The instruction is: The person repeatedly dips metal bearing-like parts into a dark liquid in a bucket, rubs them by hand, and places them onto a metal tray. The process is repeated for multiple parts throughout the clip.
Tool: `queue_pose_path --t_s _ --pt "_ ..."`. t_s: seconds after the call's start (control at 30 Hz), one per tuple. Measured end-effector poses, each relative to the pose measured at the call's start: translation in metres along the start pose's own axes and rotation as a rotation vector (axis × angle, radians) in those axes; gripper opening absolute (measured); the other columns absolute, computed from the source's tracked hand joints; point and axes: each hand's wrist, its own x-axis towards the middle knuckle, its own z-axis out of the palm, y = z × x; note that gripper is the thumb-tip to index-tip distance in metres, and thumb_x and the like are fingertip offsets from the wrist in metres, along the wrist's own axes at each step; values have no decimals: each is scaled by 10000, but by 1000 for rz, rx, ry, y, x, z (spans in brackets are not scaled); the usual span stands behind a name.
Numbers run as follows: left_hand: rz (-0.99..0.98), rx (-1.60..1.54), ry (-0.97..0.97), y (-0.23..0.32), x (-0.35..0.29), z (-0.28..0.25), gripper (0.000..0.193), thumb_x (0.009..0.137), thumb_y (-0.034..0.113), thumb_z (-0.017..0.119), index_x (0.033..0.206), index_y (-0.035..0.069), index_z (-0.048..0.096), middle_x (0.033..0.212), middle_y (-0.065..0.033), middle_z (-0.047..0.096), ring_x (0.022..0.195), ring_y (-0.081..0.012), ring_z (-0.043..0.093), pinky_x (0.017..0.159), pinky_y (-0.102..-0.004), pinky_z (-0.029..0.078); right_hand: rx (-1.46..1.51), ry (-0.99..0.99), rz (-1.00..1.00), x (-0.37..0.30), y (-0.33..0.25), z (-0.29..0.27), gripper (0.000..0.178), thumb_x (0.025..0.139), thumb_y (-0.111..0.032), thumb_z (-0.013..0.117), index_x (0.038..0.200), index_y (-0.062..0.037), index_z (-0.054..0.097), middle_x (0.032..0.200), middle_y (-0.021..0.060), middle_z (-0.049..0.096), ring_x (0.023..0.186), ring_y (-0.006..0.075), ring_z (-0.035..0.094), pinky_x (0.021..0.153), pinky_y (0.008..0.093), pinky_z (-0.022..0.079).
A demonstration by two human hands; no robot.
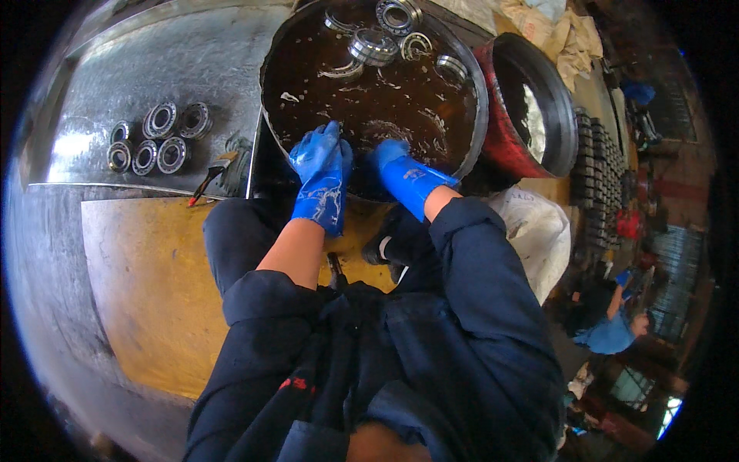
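Both my hands wear blue rubber gloves over a round drum (267, 92) of dark brown liquid. At its near left rim is my left hand (319, 154), its fingers bunched together; whatever they may hold does not show. My right hand (392, 158) reaches down into the liquid near the front, its fingers hidden below the surface. Several metal roller bearings, among them a thick bearing (373, 48) and a ring-shaped bearing (398, 15), sit at the far side of the drum, apart from my hands. A partly sunk bearing (452, 68) lies at the right.
On a metal tray (208, 69) at left lie several bearings (160, 121) and a brush (208, 181). A red drum (493, 115) stands right of the dark one. Beyond are stacked metal parts (596, 169), a white sack (535, 231) and another person (608, 335).
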Motion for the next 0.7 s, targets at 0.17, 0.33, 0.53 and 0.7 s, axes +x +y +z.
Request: queue_pose_path --t_s 0.17,0.33,0.53,0.7 --pt "19 -13 47 -1 -2 2 361 765 195 697 1113 103 720 1036 -139 740 941 -325 705 852 -418 568 519 130 79 2 36 25 435 891 -303 655 1290 -135 691 1332 145 661 1222 334 636 964 474 508" --pt "79 -84 111 11 -3 10 361 765 201 699 1112 105 720 1002 -136 737 913 -328 703 832 -421 568 151 55 122 17 34 30 453 990 -343 545 1361 -101 636 1344 185 641 1256 374 605 1028 511 473" --pt "7 -31 13 -10 -1 5 370 790 275 684 1134 150 732 1028 -122 744 957 -335 699 848 -439 562 111 332 -71 -41 10 2 374 877 -170 653 1236 -75 702 1207 229 691 1133 400 665 936 478 541" --pt "-30 -20 -19 -1 -3 8 381 824 294 684 1169 137 726 1096 -139 742 1014 -318 706 893 -425 562 314 483 -131 -24 16 27 264 680 -267 778 850 -65 791 882 164 749 807 356 727 694 451 574"
